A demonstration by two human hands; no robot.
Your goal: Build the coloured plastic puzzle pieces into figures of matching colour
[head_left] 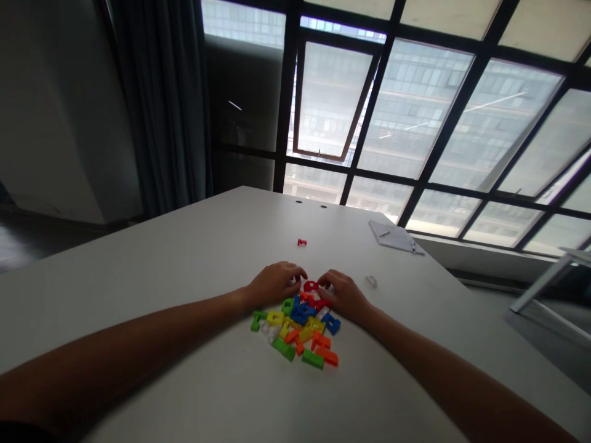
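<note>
On the white table lies a loose pile of small plastic building pieces in red, orange, yellow, green, blue and clear. At its far edge is a red angular piece, between my two hands. My left hand is left of that piece, its fingers curved and apart, with nothing seen in them. From the right, my right hand reaches over the pile's edge, fingers bent and apart. Its fingertips come close to the red piece; whether they touch is unclear. Blue pieces and a green piece lie nearer me.
Farther off, a small red piece sits alone. A clear piece lies right of my right hand. Papers with a pen rest at the table's right edge. Beyond are windows and a dark curtain.
</note>
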